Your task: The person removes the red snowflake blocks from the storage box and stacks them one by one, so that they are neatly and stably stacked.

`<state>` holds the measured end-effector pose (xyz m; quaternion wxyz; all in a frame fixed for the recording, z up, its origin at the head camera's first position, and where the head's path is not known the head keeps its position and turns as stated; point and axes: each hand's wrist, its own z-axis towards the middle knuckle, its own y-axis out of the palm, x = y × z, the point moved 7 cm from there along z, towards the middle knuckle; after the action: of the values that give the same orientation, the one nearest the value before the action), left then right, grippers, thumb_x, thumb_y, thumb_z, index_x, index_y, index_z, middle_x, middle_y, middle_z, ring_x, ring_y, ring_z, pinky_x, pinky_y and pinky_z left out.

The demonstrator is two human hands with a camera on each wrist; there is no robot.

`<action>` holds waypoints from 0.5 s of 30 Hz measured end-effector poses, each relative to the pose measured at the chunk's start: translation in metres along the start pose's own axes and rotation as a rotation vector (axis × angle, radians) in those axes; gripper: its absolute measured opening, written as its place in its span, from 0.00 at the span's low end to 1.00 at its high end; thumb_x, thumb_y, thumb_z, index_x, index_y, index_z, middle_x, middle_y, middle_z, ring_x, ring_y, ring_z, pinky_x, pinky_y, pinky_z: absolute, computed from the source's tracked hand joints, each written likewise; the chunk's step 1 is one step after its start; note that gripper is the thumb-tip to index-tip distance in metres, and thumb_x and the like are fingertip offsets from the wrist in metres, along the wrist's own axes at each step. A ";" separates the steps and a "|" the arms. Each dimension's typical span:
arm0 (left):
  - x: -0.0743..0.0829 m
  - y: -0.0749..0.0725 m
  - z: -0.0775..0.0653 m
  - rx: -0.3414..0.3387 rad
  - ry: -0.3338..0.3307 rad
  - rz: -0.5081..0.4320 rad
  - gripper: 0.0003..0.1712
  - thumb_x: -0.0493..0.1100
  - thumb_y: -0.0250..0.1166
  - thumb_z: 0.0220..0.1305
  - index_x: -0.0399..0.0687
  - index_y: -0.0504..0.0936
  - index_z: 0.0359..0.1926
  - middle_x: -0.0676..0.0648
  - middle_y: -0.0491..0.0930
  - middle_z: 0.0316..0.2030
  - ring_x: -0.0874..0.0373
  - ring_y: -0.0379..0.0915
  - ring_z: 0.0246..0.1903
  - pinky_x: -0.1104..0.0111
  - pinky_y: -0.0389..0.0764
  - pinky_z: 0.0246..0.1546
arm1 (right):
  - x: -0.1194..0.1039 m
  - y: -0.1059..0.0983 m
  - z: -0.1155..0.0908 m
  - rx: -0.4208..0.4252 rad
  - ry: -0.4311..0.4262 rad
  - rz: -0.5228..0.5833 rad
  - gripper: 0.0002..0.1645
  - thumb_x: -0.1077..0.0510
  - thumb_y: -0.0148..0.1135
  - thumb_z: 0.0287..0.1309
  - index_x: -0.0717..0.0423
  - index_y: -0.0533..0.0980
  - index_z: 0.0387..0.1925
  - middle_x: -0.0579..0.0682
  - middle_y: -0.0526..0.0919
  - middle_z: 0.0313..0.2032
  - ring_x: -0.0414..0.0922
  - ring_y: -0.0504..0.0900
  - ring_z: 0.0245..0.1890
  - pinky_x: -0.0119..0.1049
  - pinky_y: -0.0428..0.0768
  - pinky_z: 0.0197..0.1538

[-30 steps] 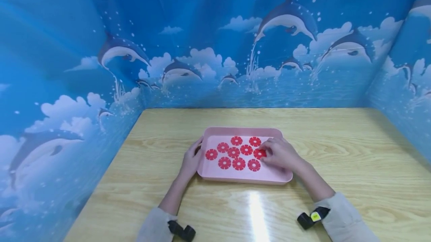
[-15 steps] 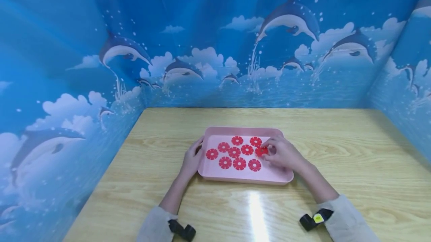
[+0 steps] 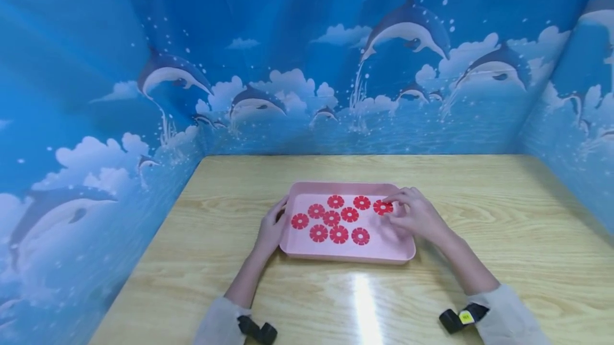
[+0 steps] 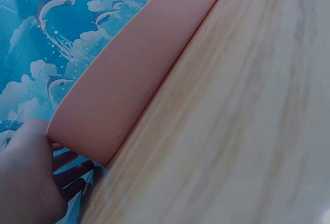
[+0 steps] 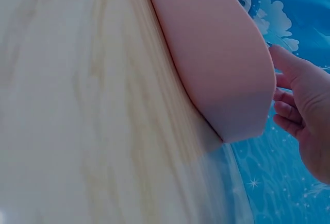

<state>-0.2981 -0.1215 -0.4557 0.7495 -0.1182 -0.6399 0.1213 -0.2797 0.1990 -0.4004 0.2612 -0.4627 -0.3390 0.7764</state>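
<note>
In the head view, several red notched toy discs (image 3: 331,218) lie spread in a shallow pink tray (image 3: 345,257). My left hand (image 3: 271,230) grips the tray's left side. The left wrist view shows the left thumb at the rim and the other fingers beneath, outside the wall. My right hand (image 3: 422,218) is over the tray's right part, its index fingertip touching one red disc (image 3: 381,207) near the back right corner. The thumb is spread away from that disc. From the right wrist, the tray wall (image 5: 221,54) hides the discs, and the right hand (image 5: 309,100) shows behind it.
The tray stands on a wood-grain table (image 3: 240,195). A blue dolphin-print curtain (image 3: 297,94) closes off the back and both sides. A strip of light reflects off the tabletop in front of the tray.
The right hand has moved a red disc from the middle right towards the tray's back right corner, and its thumb has come away from it. The left hand has stayed on the tray.
</note>
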 end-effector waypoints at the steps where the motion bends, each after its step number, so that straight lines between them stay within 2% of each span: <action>1: 0.000 0.000 0.000 0.001 0.003 -0.001 0.24 0.33 0.50 0.66 0.43 0.66 0.64 0.38 0.65 0.60 0.44 0.63 0.57 0.57 0.67 0.56 | 0.001 -0.003 -0.001 0.013 0.000 0.002 0.21 0.61 0.72 0.40 0.58 0.80 0.41 0.53 0.76 0.41 0.49 0.69 0.41 0.47 0.74 0.40; 9: 0.000 0.000 0.000 -0.006 0.017 -0.019 0.24 0.32 0.49 0.66 0.40 0.65 0.64 0.35 0.64 0.60 0.42 0.64 0.56 0.56 0.67 0.56 | 0.012 -0.024 -0.012 0.131 -0.043 0.012 0.19 0.64 0.70 0.41 0.58 0.80 0.41 0.53 0.77 0.40 0.48 0.71 0.37 0.49 0.76 0.36; 15: 0.000 0.000 0.000 -0.004 -0.028 -0.068 0.25 0.32 0.49 0.65 0.41 0.66 0.63 0.37 0.66 0.59 0.43 0.66 0.55 0.57 0.69 0.54 | 0.020 -0.039 -0.024 0.200 -0.058 -0.008 0.20 0.66 0.71 0.39 0.59 0.80 0.40 0.53 0.77 0.39 0.48 0.70 0.36 0.50 0.74 0.35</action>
<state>-0.2979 -0.1217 -0.4559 0.7439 -0.0965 -0.6543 0.0961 -0.2633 0.2451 -0.3902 0.2993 -0.4104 -0.2692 0.8182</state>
